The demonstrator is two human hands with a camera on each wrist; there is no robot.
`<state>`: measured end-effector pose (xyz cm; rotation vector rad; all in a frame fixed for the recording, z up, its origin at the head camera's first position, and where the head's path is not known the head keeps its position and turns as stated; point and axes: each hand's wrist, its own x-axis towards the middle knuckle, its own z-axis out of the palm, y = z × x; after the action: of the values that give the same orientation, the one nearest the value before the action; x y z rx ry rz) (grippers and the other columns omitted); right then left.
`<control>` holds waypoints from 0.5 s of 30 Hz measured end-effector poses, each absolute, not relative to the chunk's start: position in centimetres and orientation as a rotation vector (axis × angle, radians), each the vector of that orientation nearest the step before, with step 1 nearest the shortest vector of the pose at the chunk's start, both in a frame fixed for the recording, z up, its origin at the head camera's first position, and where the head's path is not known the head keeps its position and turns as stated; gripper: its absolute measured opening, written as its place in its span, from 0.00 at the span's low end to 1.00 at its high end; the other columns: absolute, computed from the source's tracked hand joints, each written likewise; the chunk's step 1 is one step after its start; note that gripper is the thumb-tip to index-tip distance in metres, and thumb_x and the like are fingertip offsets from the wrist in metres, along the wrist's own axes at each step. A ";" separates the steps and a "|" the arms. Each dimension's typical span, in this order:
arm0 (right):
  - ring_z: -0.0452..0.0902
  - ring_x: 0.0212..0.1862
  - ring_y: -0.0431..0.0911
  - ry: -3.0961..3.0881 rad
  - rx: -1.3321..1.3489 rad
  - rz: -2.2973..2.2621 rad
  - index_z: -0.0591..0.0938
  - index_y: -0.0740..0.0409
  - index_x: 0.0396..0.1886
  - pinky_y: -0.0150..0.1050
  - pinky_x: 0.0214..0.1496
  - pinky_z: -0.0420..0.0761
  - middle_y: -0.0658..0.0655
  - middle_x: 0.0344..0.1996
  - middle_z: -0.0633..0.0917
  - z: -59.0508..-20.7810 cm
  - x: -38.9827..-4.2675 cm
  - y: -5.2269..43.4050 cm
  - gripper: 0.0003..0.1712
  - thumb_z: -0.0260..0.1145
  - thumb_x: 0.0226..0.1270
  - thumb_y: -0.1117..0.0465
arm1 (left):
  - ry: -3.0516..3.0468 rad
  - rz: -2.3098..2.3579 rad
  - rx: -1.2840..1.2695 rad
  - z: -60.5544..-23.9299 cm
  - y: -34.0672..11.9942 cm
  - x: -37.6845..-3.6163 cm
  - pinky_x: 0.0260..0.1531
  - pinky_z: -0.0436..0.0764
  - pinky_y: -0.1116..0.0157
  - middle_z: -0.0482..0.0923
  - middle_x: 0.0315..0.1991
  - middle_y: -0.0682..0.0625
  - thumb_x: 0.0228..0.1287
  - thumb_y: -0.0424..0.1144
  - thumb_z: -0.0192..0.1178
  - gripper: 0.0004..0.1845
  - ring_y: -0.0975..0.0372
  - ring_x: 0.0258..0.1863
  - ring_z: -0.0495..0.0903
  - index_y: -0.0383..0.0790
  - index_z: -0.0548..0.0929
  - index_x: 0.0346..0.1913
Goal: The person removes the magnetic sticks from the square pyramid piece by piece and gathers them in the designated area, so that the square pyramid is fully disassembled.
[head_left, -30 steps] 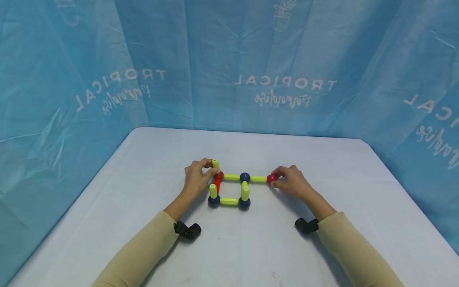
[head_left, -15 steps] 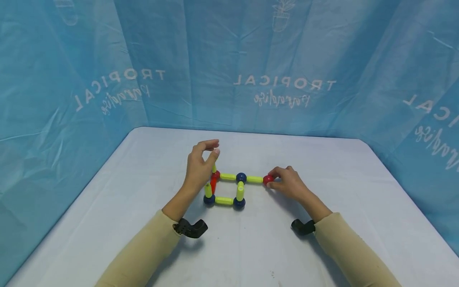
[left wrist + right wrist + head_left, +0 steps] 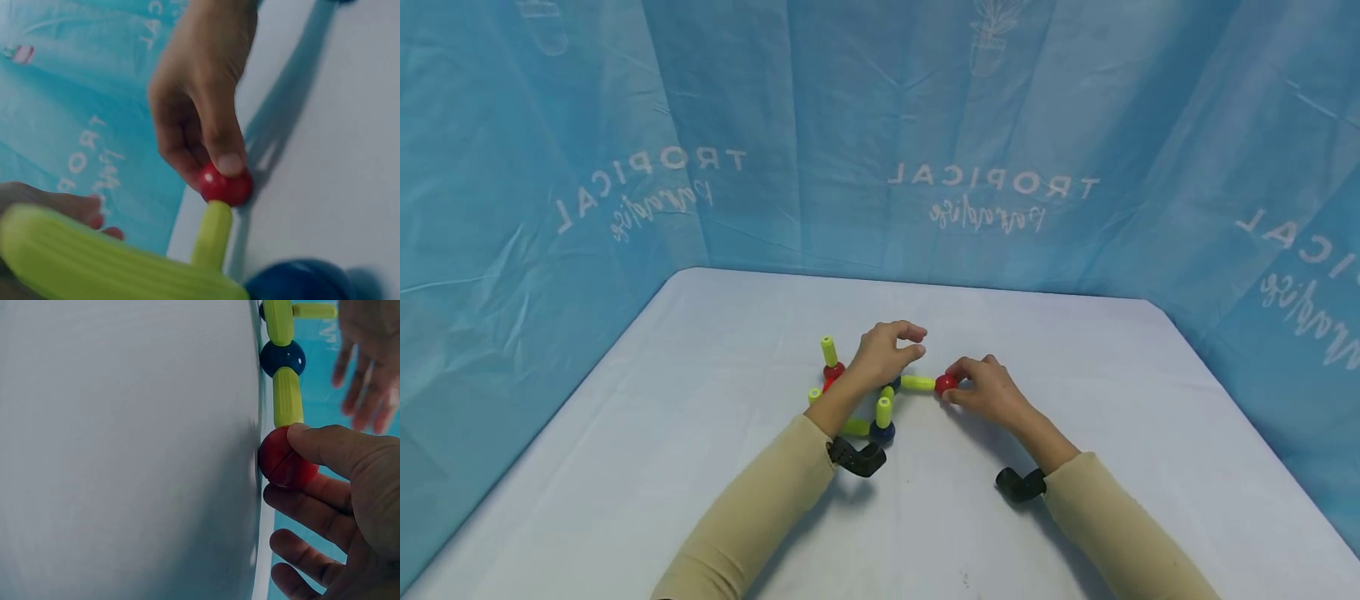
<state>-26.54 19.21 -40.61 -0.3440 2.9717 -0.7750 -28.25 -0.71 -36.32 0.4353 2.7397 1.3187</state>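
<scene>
While the right hand pinches the glossy red plastic ball at the right end of the toy frame, thumb pressed on top and fingers curled beneath it, the left hand hovers above the middle of the same frame with thumb and forefinger bent toward each other and nothing visibly between them.

Taking the red ball as the landmark: a short ribbed yellow-green plastic rod runs leftward from it, touching it, to a dark blue plastic ball that sits largely hidden under the left hand in the head view. Farther left and nearer the person, another blue ball carries an upright yellow-green rod. Well to the left of the red ball, a second red ball bears its own upright rod. All of it rests on the pale cloth-covered table, in front of a blue printed curtain.

The pieces look light, hard and hollow, so they should not be fragile. The balls are smooth and likely slippery; a pinch across the widest part suits them. The rods are ribbed, which should offer surer purchase along their middles. The joints probably part easily, so lifting by one end may pull the frame apart.
</scene>
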 end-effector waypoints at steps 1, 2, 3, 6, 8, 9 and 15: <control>0.68 0.46 0.48 2.976 -0.348 -0.776 0.81 0.51 0.47 0.39 0.40 0.69 0.50 0.42 0.85 -40.6 -26.5 19.2 0.19 0.70 0.56 0.54 | 2.736 1.269 0.430 -36.5 -0.7 -28.4 0.57 0.71 0.53 0.80 0.53 0.52 0.65 0.42 0.58 0.16 0.53 0.58 0.72 0.48 0.80 0.55; 0.68 0.46 0.48 2.980 -0.351 -0.777 0.81 0.51 0.47 0.39 0.40 0.69 0.50 0.42 0.85 -40.6 -26.4 19.1 0.19 0.70 0.55 0.54 | 2.731 1.219 0.430 -36.8 -0.8 -28.6 0.59 0.69 0.53 0.81 0.53 0.52 0.64 0.42 0.59 0.16 0.53 0.58 0.73 0.47 0.80 0.55; 0.68 0.46 0.48 2.984 -0.357 -0.777 0.81 0.51 0.47 0.39 0.40 0.70 0.50 0.42 0.85 -40.6 -26.4 19.1 0.19 0.70 0.56 0.54 | 2.731 1.165 0.436 -37.0 -0.8 -28.7 0.60 0.66 0.52 0.81 0.52 0.52 0.64 0.42 0.60 0.16 0.52 0.58 0.73 0.47 0.80 0.54; 0.68 0.47 0.48 2.990 -0.376 -0.786 0.81 0.51 0.48 0.40 0.41 0.70 0.50 0.42 0.85 -40.6 -26.5 19.0 0.19 0.70 0.56 0.54 | 2.742 1.025 0.476 -37.8 -1.0 -29.0 0.64 0.58 0.50 0.82 0.51 0.51 0.63 0.42 0.61 0.16 0.54 0.58 0.73 0.45 0.81 0.53; 0.68 0.47 0.48 2.986 -0.387 -0.787 0.81 0.52 0.49 0.41 0.42 0.70 0.50 0.42 0.85 -40.6 -26.5 19.0 0.20 0.70 0.56 0.54 | 2.743 0.961 0.474 -38.3 -1.1 -29.1 0.64 0.57 0.50 0.82 0.50 0.52 0.62 0.43 0.62 0.17 0.55 0.58 0.73 0.46 0.81 0.54; 0.68 0.47 0.48 2.982 -0.390 -0.789 0.81 0.52 0.49 0.42 0.43 0.70 0.50 0.42 0.85 -40.7 -26.5 19.0 0.20 0.70 0.56 0.53 | 2.747 0.938 0.468 -38.6 -1.2 -29.1 0.64 0.57 0.50 0.83 0.49 0.52 0.62 0.44 0.62 0.17 0.55 0.58 0.73 0.46 0.81 0.53; 0.68 0.48 0.48 2.976 -0.395 -0.815 0.81 0.52 0.50 0.42 0.44 0.71 0.50 0.43 0.84 -41.0 -26.5 19.0 0.21 0.71 0.56 0.52 | 2.778 0.869 0.460 -39.7 -1.4 -29.1 0.63 0.58 0.52 0.84 0.48 0.54 0.59 0.45 0.64 0.18 0.58 0.55 0.75 0.47 0.83 0.52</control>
<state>-26.53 19.00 -40.98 -0.3948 2.9756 -0.8147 -29.15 -1.43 -39.69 0.4604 2.7778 0.8686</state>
